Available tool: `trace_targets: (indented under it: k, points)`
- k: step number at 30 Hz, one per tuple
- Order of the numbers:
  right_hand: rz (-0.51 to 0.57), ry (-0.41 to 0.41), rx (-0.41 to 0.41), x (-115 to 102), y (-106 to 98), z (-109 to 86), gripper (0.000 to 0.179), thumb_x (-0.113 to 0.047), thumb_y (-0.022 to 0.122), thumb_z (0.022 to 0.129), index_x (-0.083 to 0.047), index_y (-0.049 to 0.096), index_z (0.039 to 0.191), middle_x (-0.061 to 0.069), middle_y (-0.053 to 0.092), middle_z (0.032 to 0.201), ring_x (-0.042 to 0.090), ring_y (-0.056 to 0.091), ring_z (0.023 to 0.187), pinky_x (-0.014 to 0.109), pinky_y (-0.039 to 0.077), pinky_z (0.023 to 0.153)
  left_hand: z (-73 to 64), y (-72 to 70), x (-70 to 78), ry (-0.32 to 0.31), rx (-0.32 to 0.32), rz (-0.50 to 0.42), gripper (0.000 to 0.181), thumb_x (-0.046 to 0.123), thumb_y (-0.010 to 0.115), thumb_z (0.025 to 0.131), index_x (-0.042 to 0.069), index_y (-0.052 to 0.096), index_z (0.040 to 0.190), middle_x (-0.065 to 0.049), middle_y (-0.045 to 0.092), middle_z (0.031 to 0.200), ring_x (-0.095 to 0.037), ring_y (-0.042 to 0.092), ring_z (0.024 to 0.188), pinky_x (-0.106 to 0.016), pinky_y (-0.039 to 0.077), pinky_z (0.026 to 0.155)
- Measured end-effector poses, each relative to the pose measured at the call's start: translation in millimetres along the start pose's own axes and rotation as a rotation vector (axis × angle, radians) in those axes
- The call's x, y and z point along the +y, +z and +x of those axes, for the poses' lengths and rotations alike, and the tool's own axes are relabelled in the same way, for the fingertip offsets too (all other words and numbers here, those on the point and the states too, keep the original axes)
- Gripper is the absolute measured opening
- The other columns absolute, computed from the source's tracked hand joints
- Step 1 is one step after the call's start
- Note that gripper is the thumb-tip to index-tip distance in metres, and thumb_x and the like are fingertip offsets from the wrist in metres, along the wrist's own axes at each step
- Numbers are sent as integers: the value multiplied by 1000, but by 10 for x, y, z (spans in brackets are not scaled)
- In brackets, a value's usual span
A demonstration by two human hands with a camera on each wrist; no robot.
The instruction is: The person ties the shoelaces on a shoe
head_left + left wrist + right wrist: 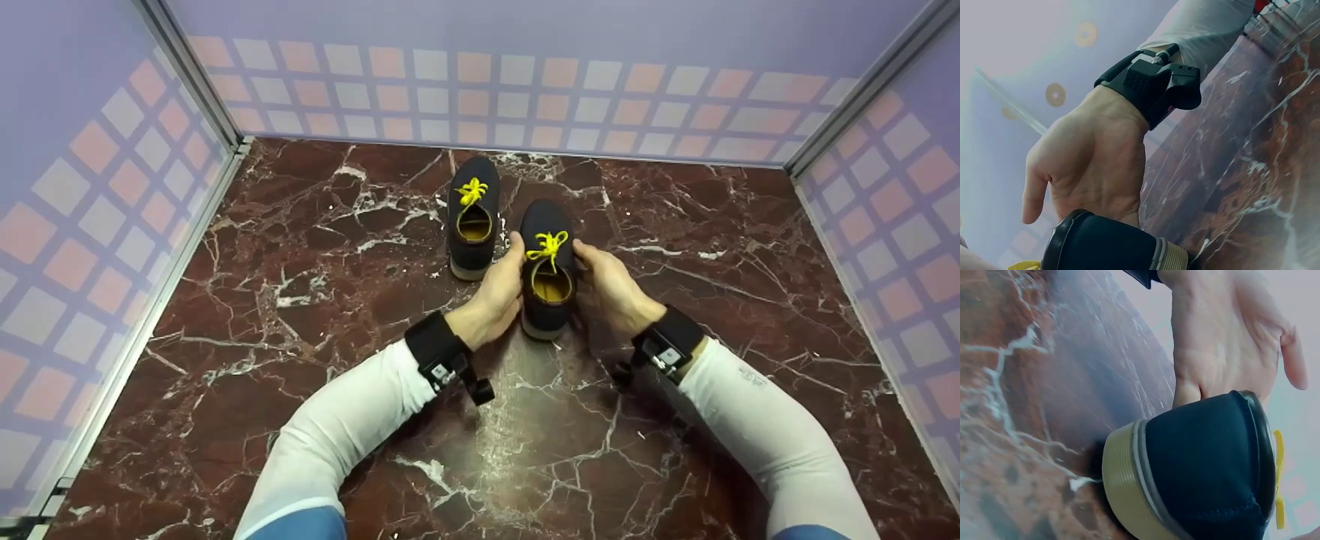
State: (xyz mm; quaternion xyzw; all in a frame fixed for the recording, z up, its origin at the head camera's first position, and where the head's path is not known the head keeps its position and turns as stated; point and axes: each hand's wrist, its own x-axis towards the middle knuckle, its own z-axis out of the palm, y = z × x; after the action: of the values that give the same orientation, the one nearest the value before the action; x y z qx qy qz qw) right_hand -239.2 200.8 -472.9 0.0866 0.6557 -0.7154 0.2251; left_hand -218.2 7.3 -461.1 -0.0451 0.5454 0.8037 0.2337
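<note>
Two dark shoes with yellow laces and tan soles stand side by side on the floor, toes pointing away. My left hand [495, 296] is at the left side of the nearer, right-hand shoe [547, 217], its thumb straight along the upper. On the other side my right hand [615, 289] flanks the same shoe, thumb also straight and near the laces. Both wrist views show flat palms and raised thumbs beside the heel [1202, 461], which hides most of the fingers. Slightly farther off, the other shoe [465, 253] stands just left of my left hand.
The floor [360, 420] is dark red marble pattern with white veins. Purple walls with pink and white squares rise at the back [517, 30], left [67, 225] and right. Metal corner posts [191, 67] join them.
</note>
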Motion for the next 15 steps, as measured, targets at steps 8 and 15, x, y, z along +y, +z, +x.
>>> trace_targets:
  k: [8,15]
  points:
    - [52,2,-6,-100,12,209,43,-47,40,121,-15,64,137,-1,78,120,23,73,126,43,56,118,208,61,53,32,138,95,81,60,28,120,-1,36,173,-10,23,190,-25,18,178,-42,14,147]
    - [90,-4,-31,-182,19,393,45,-47,38,121,-14,62,140,0,73,128,21,69,126,42,54,118,366,135,104,62,187,184,75,56,24,121,3,44,171,-11,33,186,-28,28,175,-43,23,145]
